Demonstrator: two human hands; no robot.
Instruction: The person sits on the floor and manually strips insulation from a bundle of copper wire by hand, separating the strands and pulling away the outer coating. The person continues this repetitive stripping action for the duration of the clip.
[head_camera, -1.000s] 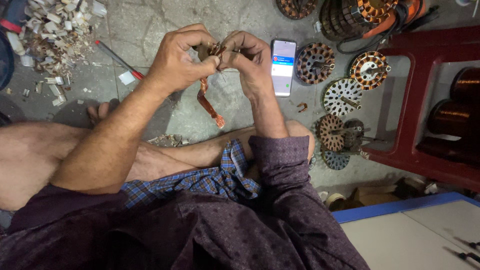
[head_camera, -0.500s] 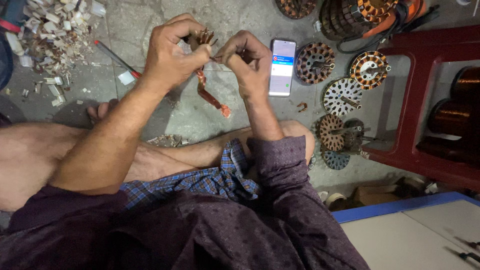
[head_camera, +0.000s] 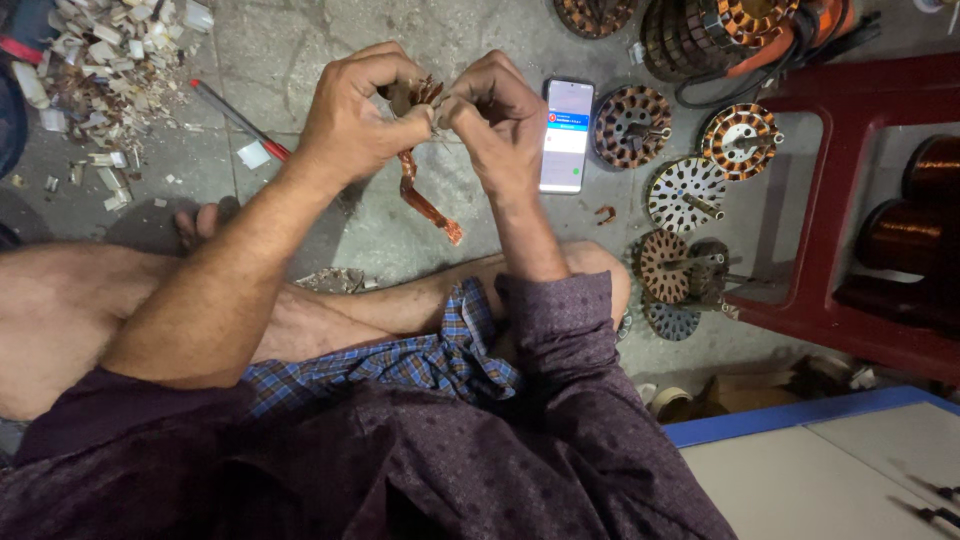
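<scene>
Copper-brown coil (head_camera: 428, 205), purple speckled shirt (head_camera: 560, 440)

The left hand (head_camera: 365, 120) and right hand (head_camera: 500, 125) cover most of the copper wire bundle (head_camera: 425, 195); how the grip closes on its top end cannot be told. The stator (head_camera: 585, 12) at the top edge is cut off, as are the copper wire spools (head_camera: 925, 230) at the right edge. The phone (head_camera: 567, 135) screen is too small to make out.
</scene>
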